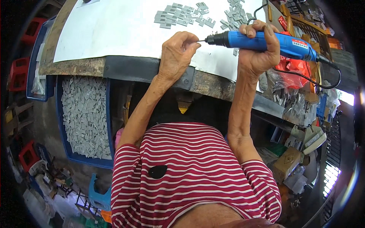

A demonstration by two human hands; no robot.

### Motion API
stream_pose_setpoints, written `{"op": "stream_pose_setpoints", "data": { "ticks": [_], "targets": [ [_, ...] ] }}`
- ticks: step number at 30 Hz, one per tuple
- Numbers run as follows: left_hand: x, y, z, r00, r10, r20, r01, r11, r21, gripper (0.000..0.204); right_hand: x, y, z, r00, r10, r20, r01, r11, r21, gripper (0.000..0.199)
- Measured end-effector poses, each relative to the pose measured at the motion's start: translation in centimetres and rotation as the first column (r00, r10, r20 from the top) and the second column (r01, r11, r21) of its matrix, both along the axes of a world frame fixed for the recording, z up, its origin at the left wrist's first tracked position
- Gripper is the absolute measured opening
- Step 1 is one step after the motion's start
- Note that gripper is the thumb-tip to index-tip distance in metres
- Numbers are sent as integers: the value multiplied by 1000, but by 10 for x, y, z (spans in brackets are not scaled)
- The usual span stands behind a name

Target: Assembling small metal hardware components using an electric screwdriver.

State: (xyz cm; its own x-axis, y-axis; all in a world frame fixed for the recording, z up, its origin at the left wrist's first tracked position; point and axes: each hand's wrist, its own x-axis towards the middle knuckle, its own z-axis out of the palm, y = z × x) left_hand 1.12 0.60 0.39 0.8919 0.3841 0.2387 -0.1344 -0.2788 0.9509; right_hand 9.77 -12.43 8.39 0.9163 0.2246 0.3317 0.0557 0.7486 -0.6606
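Observation:
My right hand [260, 51] is wrapped round a blue corded electric screwdriver [247, 41], held level over the table's near edge with its black nose toward the left. A thin metal bit [201, 40] sticks out of the nose. At its tip, the thumb and fingers of my left hand [176, 53] are pinched together. Whatever lies between them is too small or hidden to make out. Beyond my hands, small flat grey pieces [178, 15] lie in rows and loosely on a white sheet [114, 34]. A looser heap of grey pieces [236, 15] lies farther right, partly behind the screwdriver.
A blue bin [110, 125] full of grey pieces stands below the table's left edge. The black power cord [327, 86] loops at the right, near a red plastic bag [294, 72]. A cardboard box [287, 163] stands at lower right. Red stools [28, 155] are at the left.

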Motion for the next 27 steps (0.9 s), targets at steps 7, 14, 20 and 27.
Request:
{"op": "stream_pose_setpoints", "data": {
  "ticks": [7, 14, 20, 27],
  "targets": [
    [-3, 0, 0, 1000, 30, -5, -30, 999, 26, 12, -4, 1, -1, 1000, 9, -11, -9, 1000, 4, 10],
    [-2, -2, 0, 999, 36, 31, -38, 997, 65, 10, -4, 4, -3, 999, 17, 39, -15, 998, -59, 10],
    [-1, -3, 0, 999, 41, 23, -43, 996, 81, 11, -2, 1, -4, 999, -6, 46, 10, 997, -80, 11],
    [2, -5, -5, 998, 31, 45, -36, 993, 113, 10, -3, -2, -2, 999, -10, 48, 14, 997, -81, 11]
  ]
}}
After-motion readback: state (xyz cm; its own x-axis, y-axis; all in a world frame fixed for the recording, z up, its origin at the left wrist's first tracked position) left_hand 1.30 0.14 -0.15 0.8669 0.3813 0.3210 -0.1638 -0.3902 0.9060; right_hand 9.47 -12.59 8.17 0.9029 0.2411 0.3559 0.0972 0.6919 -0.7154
